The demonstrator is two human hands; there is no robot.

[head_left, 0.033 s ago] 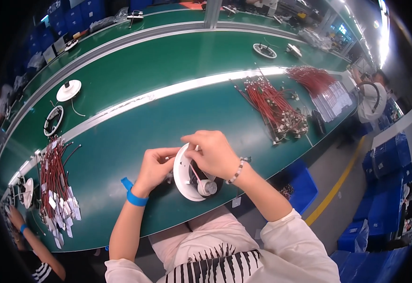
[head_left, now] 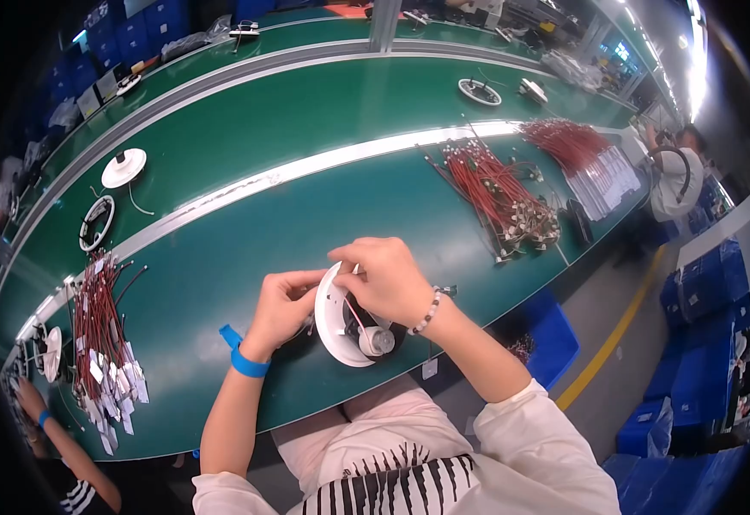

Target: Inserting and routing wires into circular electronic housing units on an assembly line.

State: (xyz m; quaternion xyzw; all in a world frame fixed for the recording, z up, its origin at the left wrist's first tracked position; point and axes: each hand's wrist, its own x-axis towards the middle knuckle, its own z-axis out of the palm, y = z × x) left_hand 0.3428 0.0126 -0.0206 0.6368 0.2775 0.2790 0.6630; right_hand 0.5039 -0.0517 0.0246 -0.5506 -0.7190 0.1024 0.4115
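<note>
A white, ring-shaped housing is tilted up on its edge close to the bench's front side. Inside its lower part sits a small grey-and-white cylinder, and a thin pink wire runs from it up to my right fingers. My left hand pinches the housing's left rim, with a blue band at the wrist. My right hand has its fingers closed over the upper rim, the thumb inside. Whether those fingertips also grip the wire is hidden.
Red wire bundles with white tags lie at left; more red wires lie at right. The green belt beyond carries white discs and rings. A blue bin stands below at right. Another person's arm reaches in at lower left.
The parts on the far belt have shifted very slightly to the left. My hands and the white housing have hardly moved.
</note>
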